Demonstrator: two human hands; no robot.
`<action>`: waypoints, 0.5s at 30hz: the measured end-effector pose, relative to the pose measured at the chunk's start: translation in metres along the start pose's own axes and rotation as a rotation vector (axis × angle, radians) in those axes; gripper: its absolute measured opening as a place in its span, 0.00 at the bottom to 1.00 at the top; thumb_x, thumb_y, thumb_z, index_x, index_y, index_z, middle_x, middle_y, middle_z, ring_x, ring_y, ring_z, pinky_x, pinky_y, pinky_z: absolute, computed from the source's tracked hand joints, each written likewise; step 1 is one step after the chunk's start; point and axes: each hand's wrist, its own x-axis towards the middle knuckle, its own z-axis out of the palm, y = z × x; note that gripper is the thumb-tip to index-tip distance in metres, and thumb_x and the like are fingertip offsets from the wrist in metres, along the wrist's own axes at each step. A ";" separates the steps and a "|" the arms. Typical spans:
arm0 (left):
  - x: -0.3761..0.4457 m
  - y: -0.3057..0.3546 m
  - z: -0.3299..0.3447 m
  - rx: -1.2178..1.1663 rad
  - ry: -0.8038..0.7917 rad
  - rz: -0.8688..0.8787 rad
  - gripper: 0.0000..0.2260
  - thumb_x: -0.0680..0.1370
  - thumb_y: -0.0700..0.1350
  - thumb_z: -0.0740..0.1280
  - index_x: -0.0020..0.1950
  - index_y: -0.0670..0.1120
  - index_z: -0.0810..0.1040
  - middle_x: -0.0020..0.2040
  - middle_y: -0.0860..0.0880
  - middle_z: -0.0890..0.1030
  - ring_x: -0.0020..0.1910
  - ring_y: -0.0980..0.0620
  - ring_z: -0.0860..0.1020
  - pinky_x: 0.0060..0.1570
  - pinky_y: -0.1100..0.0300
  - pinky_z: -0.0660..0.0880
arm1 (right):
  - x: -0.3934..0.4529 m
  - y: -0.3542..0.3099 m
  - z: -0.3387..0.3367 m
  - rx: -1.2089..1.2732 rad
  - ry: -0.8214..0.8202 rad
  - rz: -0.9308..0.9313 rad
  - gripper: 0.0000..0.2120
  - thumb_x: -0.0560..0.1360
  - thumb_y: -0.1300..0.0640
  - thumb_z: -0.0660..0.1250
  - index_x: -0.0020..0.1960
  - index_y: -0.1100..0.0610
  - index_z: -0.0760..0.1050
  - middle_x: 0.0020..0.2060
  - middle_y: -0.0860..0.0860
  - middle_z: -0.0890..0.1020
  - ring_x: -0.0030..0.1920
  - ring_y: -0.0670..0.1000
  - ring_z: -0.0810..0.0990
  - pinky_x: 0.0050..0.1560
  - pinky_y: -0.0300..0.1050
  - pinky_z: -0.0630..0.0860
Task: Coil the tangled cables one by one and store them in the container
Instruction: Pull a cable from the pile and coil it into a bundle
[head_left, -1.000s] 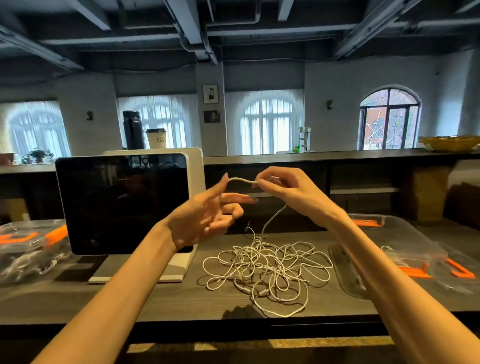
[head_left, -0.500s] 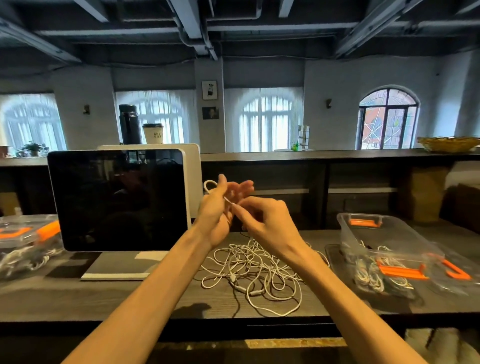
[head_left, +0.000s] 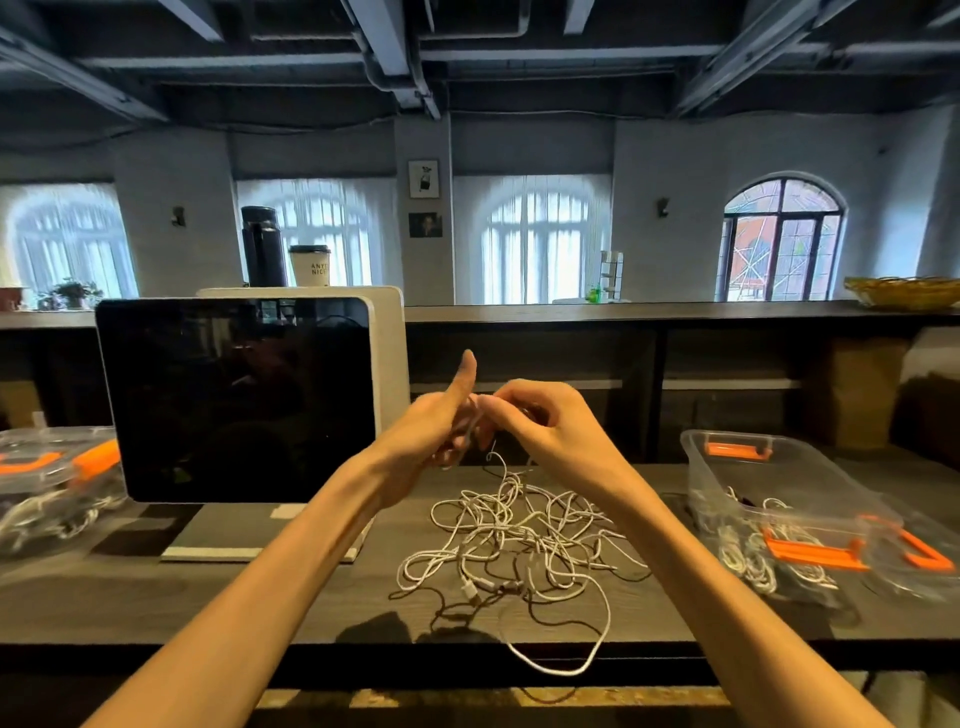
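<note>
In the head view, the left hand (head_left: 434, 423) and right hand (head_left: 540, 415) meet above the table (head_left: 156, 587), over the 12 o'clock edge of the tangled cables (head_left: 519, 540). A second ago the hands were apart with a short stretch of white cable drawn taut between them. Half a second ago they closed together and a small loop showed over the left hand. Now the left thumb points straight up while its other fingers curl round what appears to be the cable, though motion blur hides how many turns lie there. The right hand's fingers (head_left: 491, 404) pinch narrowly on the strand beside the left palm. One line trails from the hands down into the pile.

I judge this to be the first turns of a coil being wound on the left hand, so the task is early: most of the cable is still loose on the table. The open container (head_left: 737, 467) sits at 3 o'clock of the pile with coiled cables already inside, its lid (head_left: 914, 556) just beside it. A dark monitor (head_left: 234, 400) stands at 10 o'clock.
</note>
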 end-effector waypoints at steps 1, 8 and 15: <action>0.000 0.000 0.002 0.005 -0.019 0.002 0.38 0.78 0.72 0.48 0.50 0.41 0.83 0.38 0.45 0.81 0.35 0.55 0.77 0.45 0.59 0.75 | 0.003 -0.001 0.000 0.003 0.002 -0.002 0.11 0.82 0.50 0.68 0.49 0.55 0.85 0.39 0.48 0.85 0.42 0.49 0.84 0.44 0.45 0.80; -0.001 -0.003 -0.001 -0.232 -0.284 -0.045 0.29 0.74 0.68 0.60 0.47 0.40 0.75 0.24 0.49 0.68 0.19 0.56 0.62 0.21 0.65 0.60 | 0.012 0.005 0.005 -0.082 0.111 -0.017 0.07 0.80 0.56 0.71 0.51 0.58 0.86 0.38 0.44 0.84 0.39 0.42 0.83 0.39 0.35 0.78; 0.005 -0.020 -0.011 -0.557 -0.322 -0.008 0.20 0.82 0.56 0.60 0.37 0.44 0.71 0.20 0.52 0.64 0.16 0.58 0.62 0.19 0.67 0.57 | 0.007 0.014 0.006 0.180 0.133 0.168 0.13 0.79 0.47 0.70 0.54 0.57 0.80 0.35 0.50 0.80 0.34 0.45 0.79 0.35 0.37 0.77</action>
